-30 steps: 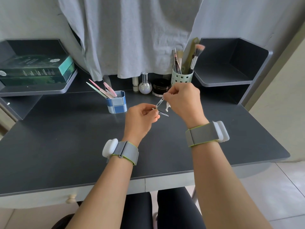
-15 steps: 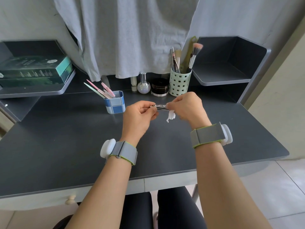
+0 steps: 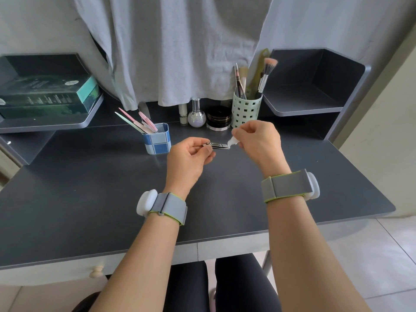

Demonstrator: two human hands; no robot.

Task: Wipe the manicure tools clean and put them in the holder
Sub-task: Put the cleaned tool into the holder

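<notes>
Above the middle of the dark desk [image 3: 90, 199], our left hand [image 3: 189, 158] pinches a shiny metal nail clipper [image 3: 217, 145] while our right hand [image 3: 258, 143] pinches a small white wipe [image 3: 233, 142] at its tip. Pastel files already stand in the blue checked holder [image 3: 157, 140] just left; the clipper still needs stowing, we judge.

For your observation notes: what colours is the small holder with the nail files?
Blue and pale grey-blue checks on the holder, head view.

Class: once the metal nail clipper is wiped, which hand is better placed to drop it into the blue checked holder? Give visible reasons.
Probably the left hand: it already pinches the small metal nail clipper and is nearer the blue checked holder. The right hand holds the white wipe.
</notes>
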